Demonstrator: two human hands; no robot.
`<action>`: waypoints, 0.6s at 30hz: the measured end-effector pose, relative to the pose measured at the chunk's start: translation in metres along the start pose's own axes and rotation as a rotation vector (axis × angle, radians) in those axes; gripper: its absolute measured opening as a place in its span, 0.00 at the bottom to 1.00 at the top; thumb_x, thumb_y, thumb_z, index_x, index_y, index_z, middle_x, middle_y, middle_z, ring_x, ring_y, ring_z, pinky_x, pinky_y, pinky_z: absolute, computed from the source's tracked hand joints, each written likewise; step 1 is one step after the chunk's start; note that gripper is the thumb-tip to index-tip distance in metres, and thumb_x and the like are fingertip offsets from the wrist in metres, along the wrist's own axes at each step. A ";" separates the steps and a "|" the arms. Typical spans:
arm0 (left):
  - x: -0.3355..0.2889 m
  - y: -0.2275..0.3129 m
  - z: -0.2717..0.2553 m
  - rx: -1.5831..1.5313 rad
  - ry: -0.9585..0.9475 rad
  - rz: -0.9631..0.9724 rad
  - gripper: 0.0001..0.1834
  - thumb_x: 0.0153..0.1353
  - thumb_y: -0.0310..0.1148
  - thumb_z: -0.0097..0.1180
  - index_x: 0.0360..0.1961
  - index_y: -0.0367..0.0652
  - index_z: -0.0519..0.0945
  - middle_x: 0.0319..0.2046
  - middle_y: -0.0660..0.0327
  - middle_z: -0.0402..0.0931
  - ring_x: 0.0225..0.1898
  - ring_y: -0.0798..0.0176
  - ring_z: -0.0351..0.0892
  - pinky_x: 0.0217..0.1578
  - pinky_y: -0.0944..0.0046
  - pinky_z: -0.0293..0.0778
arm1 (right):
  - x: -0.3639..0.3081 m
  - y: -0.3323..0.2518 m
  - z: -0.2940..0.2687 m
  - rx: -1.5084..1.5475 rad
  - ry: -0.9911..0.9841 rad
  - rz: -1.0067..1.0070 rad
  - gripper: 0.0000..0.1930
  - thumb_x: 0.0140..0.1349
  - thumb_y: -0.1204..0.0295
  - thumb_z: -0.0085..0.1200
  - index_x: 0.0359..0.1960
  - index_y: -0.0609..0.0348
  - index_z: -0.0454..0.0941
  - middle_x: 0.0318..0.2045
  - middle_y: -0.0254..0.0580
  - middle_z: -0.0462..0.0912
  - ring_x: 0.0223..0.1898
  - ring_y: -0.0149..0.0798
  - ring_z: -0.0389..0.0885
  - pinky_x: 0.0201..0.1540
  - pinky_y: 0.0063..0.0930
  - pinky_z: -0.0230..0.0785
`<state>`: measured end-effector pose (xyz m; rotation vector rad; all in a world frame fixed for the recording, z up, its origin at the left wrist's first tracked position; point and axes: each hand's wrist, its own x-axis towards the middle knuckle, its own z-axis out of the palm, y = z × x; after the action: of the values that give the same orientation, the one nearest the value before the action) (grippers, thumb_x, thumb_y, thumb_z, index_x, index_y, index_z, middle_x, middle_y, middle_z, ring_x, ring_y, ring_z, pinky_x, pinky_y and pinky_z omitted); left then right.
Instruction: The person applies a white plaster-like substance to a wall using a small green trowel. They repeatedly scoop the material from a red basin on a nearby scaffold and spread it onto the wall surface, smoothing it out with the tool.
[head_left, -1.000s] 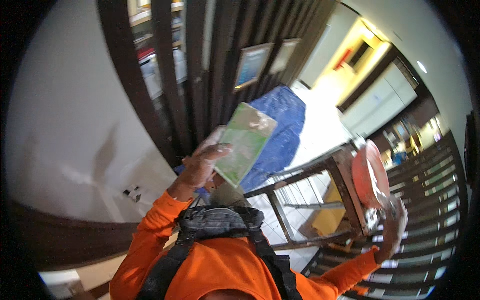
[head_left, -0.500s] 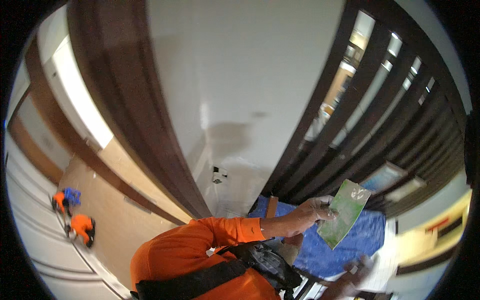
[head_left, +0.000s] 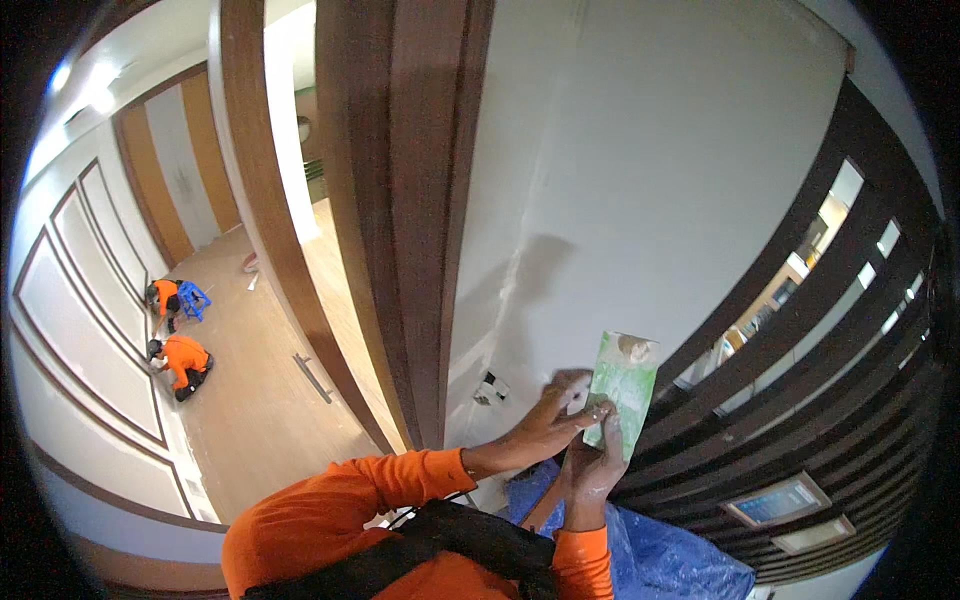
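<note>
A thin green rectangular plate [head_left: 624, 388], smeared with white paste and bearing a pale patch near its top, is held up in front of me. My left hand [head_left: 565, 412] grips its left edge, thumb laid across the face. From below, my right hand [head_left: 594, 468] closes on the lower part, with a finger or thumb up against the smeared face. Both hands have white residue on them. Behind the plate, part of the left hand's fingers is hidden. A white wall [head_left: 680, 170] stands ahead, carrying shadows.
Low on the wall sits an open electrical box [head_left: 490, 388]. Dark wooden slats [head_left: 790, 350] run along the right. A blue sheet [head_left: 660, 560] covers the floor below. Brown door frame [head_left: 400, 200] at left; beyond it two people in orange [head_left: 183, 360] crouch near a blue stool [head_left: 194, 300].
My right hand has come up from the lower right onto the plate. The plate has moved left and stands more upright. My view has swung left.
</note>
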<state>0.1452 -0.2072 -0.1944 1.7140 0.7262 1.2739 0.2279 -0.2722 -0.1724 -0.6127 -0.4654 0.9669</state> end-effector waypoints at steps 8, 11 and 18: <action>0.082 0.101 -0.181 0.719 0.809 0.591 0.23 0.60 0.31 0.60 0.56 0.40 0.72 0.54 0.48 0.69 0.59 0.44 0.66 0.62 0.47 0.59 | 0.094 -0.001 0.062 -0.038 -0.195 -0.057 0.22 0.69 0.69 0.48 0.59 0.72 0.67 0.50 0.51 0.77 0.48 0.46 0.79 0.53 0.38 0.74; 0.119 0.121 -0.217 0.766 1.043 0.750 0.22 0.61 0.34 0.59 0.56 0.41 0.73 0.53 0.49 0.70 0.60 0.46 0.65 0.62 0.47 0.59 | 0.148 0.001 0.085 -0.151 -0.283 -0.117 0.22 0.70 0.67 0.45 0.61 0.70 0.66 0.52 0.50 0.76 0.51 0.47 0.79 0.54 0.39 0.73; 0.176 0.156 -0.290 0.645 1.274 0.774 0.52 0.48 0.53 0.74 0.65 0.38 0.58 0.58 0.45 0.57 0.63 0.43 0.59 0.64 0.42 0.58 | 0.278 -0.023 0.183 -0.752 -0.507 -0.540 0.26 0.74 0.55 0.42 0.59 0.68 0.70 0.51 0.45 0.79 0.51 0.40 0.75 0.55 0.39 0.68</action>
<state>-0.0816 -0.0472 0.0555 1.5227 1.3268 3.0242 0.2665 0.0074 0.0043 -0.8463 -1.4049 0.3899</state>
